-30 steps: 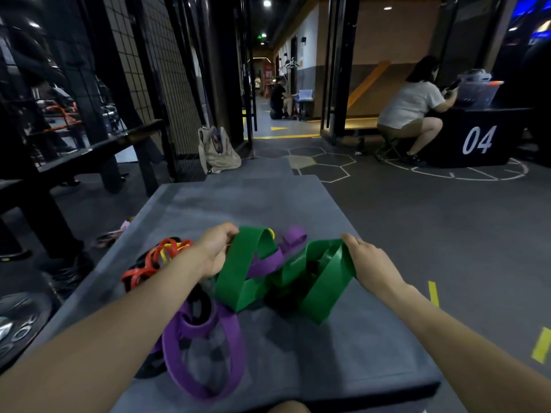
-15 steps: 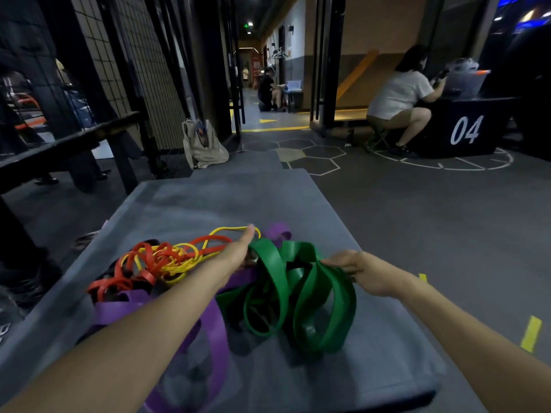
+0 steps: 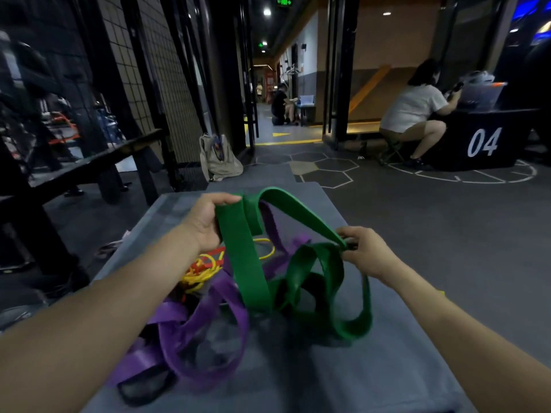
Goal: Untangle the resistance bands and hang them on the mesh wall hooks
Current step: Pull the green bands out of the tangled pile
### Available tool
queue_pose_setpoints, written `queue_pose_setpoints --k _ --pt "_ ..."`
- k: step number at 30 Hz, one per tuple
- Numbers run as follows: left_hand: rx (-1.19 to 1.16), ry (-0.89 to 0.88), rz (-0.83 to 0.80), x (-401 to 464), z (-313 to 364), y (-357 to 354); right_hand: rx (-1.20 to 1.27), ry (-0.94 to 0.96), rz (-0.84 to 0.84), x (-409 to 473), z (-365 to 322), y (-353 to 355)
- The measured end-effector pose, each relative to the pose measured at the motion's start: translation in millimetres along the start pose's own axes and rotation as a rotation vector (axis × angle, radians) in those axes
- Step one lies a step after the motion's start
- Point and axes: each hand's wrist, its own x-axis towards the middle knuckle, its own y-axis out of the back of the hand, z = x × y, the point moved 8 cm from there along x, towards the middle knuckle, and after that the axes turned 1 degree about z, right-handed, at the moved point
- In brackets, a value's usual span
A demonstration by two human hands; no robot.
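I see my left hand (image 3: 205, 225) with fingers closed around the green band (image 3: 253, 272), lifted above the grey surface (image 3: 387, 368); my right hand (image 3: 365, 251) pinches another stretch of it. Purple bands (image 3: 205, 326) and thin yellow and red bands (image 3: 202, 269) lie tangled beneath, on the surface.

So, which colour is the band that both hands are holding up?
Green, seen best in the head view.

Dim interior; ceiling spotlights (image 3: 267, 12) glare down the corridor. Wide-angle bending at edges; green band (image 3: 354, 317) motion-blurred.
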Motion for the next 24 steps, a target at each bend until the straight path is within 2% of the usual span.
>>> queue_pose_setpoints --k 2,5,8,12,15,18,19,21,24 --pt "-0.076 -0.047 -0.034 -10 21 0 -0.151 0.11 0.049 5 -20 7" --pt "-0.057 -0.069 -0.026 -17 35 5 -0.264 0.195 0.088 5 -36 13" --pt "0.083 0.01 0.031 -23 20 14 -0.367 0.247 0.029 -3 -38 3" --pt "0.375 0.201 0.143 -37 -25 41 -0.601 0.205 -0.15 -22 -15 -25" --pt "0.708 0.2 0.241 -40 -49 74 -0.708 0.227 -0.248 -39 -11 -46" --pt "1.094 0.264 0.228 -50 -73 90 -0.79 0.263 -0.278 -50 -12 -63" --pt "1.191 0.266 0.204 -53 -77 88 -0.811 0.269 -0.286 -52 -13 -69" --pt "1.485 0.153 0.129 -56 -78 73 -0.861 0.287 -0.311 -55 -14 -80" --pt "1.822 -0.043 -0.111 -60 -95 34 -0.945 0.331 -0.321 -57 -16 -92"
